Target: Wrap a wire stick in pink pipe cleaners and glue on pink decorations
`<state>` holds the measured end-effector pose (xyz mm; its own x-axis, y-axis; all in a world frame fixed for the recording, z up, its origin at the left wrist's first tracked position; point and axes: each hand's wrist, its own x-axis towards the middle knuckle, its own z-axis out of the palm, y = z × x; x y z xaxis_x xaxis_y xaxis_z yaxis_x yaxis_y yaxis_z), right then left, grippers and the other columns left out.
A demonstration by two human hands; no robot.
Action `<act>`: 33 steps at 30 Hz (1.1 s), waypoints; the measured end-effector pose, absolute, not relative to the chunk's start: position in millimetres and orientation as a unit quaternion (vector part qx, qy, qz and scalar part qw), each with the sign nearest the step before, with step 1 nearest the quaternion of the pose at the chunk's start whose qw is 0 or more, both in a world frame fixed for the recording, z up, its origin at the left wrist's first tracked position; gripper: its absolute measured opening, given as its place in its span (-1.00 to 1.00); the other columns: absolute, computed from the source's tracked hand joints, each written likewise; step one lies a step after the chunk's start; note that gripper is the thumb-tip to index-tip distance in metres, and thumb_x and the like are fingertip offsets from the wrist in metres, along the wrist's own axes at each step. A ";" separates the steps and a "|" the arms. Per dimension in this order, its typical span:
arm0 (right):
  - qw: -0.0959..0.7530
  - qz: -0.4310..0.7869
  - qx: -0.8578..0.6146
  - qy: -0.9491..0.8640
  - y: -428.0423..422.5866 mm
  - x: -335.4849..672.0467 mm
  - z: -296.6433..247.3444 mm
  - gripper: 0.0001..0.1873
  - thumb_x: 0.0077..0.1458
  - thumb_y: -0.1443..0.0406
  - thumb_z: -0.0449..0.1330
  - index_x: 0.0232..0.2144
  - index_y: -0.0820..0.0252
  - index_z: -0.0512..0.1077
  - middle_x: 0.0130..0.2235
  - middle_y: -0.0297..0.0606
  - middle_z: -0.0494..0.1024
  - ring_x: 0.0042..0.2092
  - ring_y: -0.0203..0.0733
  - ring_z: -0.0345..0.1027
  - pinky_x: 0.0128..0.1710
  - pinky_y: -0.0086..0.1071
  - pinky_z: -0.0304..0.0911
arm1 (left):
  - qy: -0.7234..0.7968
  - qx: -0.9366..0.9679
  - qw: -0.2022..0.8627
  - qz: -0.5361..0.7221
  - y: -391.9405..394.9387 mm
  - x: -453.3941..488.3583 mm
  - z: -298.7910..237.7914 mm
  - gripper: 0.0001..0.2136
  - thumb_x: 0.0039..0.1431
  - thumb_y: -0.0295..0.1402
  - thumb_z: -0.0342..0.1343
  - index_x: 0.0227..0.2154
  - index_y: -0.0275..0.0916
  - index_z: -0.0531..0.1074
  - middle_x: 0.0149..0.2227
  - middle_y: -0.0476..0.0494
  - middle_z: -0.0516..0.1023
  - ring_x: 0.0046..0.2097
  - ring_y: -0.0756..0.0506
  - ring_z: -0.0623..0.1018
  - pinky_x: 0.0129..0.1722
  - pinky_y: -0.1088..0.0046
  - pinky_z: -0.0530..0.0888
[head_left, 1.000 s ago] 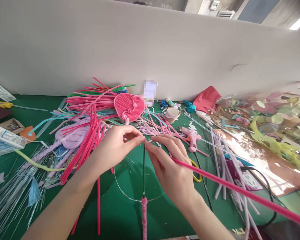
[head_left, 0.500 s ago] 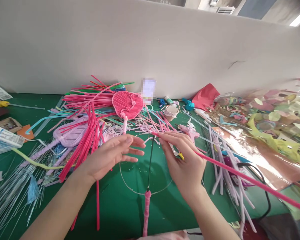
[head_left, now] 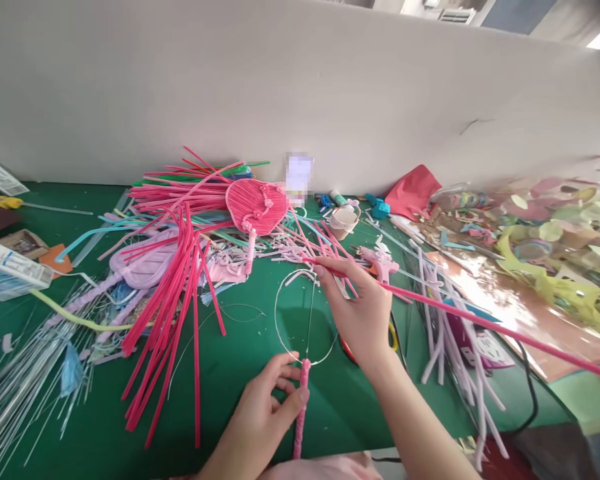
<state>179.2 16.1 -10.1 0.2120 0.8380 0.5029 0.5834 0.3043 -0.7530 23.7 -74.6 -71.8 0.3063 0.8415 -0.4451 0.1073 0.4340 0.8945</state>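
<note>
My left hand [head_left: 266,415] closes its thumb and fingers on the pink wrapped handle [head_left: 299,437] at the bottom centre. From the top of the handle rises a thin wire hoop [head_left: 276,317], with a dark straight wire up its middle. My right hand [head_left: 361,308] pinches a long hot-pink pipe cleaner [head_left: 480,319] near its left end, at the hoop's top. The rest of the pipe cleaner runs off to the right edge. Beyond the hoop lies a finished-looking pink fan [head_left: 257,205] with small flower shapes and a wrapped handle.
Pink pipe cleaners [head_left: 163,333] fan out on the left, beside a lilac fan [head_left: 147,263] and thin wires [head_left: 25,387]. A pink glue gun [head_left: 383,261], paper cup [head_left: 343,220] and lilac pipe cleaners [head_left: 447,327] lie right. Scissors show partly behind my right hand. Yellow paper scraps [head_left: 530,277] spread far right.
My left hand has come down from beside the hoop and taken hold of the wrapped handle. The hoop and handle have shifted slightly up and right. My right hand keeps its pinch on the pipe cleaner.
</note>
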 end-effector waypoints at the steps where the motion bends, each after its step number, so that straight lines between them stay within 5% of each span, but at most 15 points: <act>1: 0.521 0.129 -0.580 -0.613 11.9 180.0 -11.4 -0.87 0.18 0.28 0.23 -0.25 0.06 0.59 -0.23 -0.34 0.68 -0.19 -0.19 0.55 -0.18 -0.36 0.41 | 0.530 0.469 0.652 0.271 -73.3 25.0 -70.5 -0.56 0.16 -0.13 0.15 0.03 -0.24 0.40 -0.19 -0.22 0.53 -0.26 -0.12 0.50 -0.46 0.47 0.40; 5: 0.541 0.171 -0.571 -0.593 -9.3 183.9 -14.1 -0.89 0.15 0.26 0.26 -0.26 0.08 0.58 -0.26 -0.30 0.67 -0.24 -0.20 0.55 -0.22 -0.36 0.43 | 0.520 0.518 0.617 0.284 -65.5 26.3 -62.0 -0.71 0.22 -0.11 0.08 -0.28 -0.26 0.47 -0.36 -0.14 0.50 -0.28 -0.11 0.51 -0.35 0.43 0.40; 8: 0.610 0.207 -0.545 -0.536 -26.0 187.2 -12.6 -0.92 0.13 0.27 0.30 -0.29 0.10 0.56 -0.33 -0.29 0.66 -0.31 -0.19 0.56 -0.31 -0.37 0.46 | 0.510 0.479 0.633 0.331 -61.3 24.4 -56.2 -0.71 0.26 -0.05 0.03 -0.28 -0.20 0.36 -0.37 -0.08 0.49 -0.27 -0.11 0.55 -0.29 0.41 0.45; 10: 0.654 0.233 -0.524 -0.494 -34.8 189.0 -10.4 -0.94 0.12 0.29 0.31 -0.30 0.09 0.56 -0.37 -0.32 0.64 -0.35 -0.21 0.57 -0.38 -0.40 0.46 | 0.512 0.438 0.648 0.355 -58.3 22.7 -51.9 -0.70 0.27 -0.02 0.01 -0.26 -0.18 0.29 -0.40 0.00 0.46 -0.42 -0.03 0.53 -0.39 0.44 0.45; 13: 0.682 0.255 -0.486 -0.484 -42.5 189.1 -6.6 -0.93 0.13 0.33 0.30 -0.29 0.06 0.56 -0.36 -0.33 0.62 -0.35 -0.23 0.56 -0.39 -0.42 0.45 | 0.515 0.382 0.663 0.387 -51.9 21.2 -42.1 -0.68 0.24 -0.01 0.05 -0.26 -0.17 0.25 -0.47 0.13 0.34 -0.66 0.12 0.25 -0.65 0.58 0.25; 19: 0.627 0.235 -0.419 -0.613 -42.4 176.3 -6.9 -0.82 0.13 0.47 0.24 -0.29 0.09 0.52 -0.36 -0.31 0.59 -0.29 -0.22 0.48 -0.28 -0.32 0.43 | 0.488 0.323 0.675 0.449 -42.5 26.0 -18.8 -0.72 0.26 -0.07 0.09 -0.23 -0.20 0.29 -0.47 0.13 0.35 -0.67 0.19 0.11 -0.73 0.67 0.03; 33: 0.567 0.095 -0.389 -0.720 -32.5 170.4 -11.6 -0.71 0.09 0.56 0.21 -0.23 0.10 0.50 -0.38 -0.29 0.56 -0.33 -0.20 0.42 -0.33 -0.25 0.37 | 0.460 0.349 0.674 0.460 -41.5 27.5 -9.1 -0.70 0.22 -0.05 0.14 -0.25 -0.21 0.38 -0.49 0.09 0.39 -0.67 0.18 0.17 -0.75 0.67 0.03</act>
<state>170.4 -32.5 -11.6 -0.0550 0.6671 0.7430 0.4523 0.6800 -0.5771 27.5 -41.5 -9.1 0.1534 0.9421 -0.2983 -0.2998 0.3320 0.8944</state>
